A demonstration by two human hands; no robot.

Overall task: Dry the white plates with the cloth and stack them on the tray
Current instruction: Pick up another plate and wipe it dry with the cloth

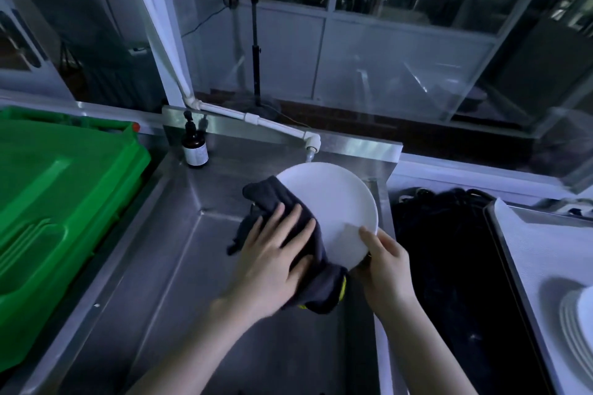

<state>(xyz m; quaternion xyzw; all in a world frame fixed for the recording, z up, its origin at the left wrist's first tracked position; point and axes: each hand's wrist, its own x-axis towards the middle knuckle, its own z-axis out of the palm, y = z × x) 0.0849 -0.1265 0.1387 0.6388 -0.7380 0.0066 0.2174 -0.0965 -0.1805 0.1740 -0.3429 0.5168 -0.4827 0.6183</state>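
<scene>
**White plate wiped over the sink, held by one edge only**

The likeliest slip, as I judged it, lay in the hold. The right grip (385, 263) pinched the white plate (340, 202) only at its lower right rim, thumb on the face and fingers behind. A hard push from the other side could have levered a wet rim free and dropped it into the steel sink (179, 266) below. The left grip (272, 253) was released, its fingers laid straight on the dark cloth (272, 199) and pressing it against the plate's left half. The plate sat tilted at the centre of the frame, up and left of the right grip and partly under the left. It was well apart from the tray (500, 234) and the stacked plates (574, 324) at the lower right.
</scene>
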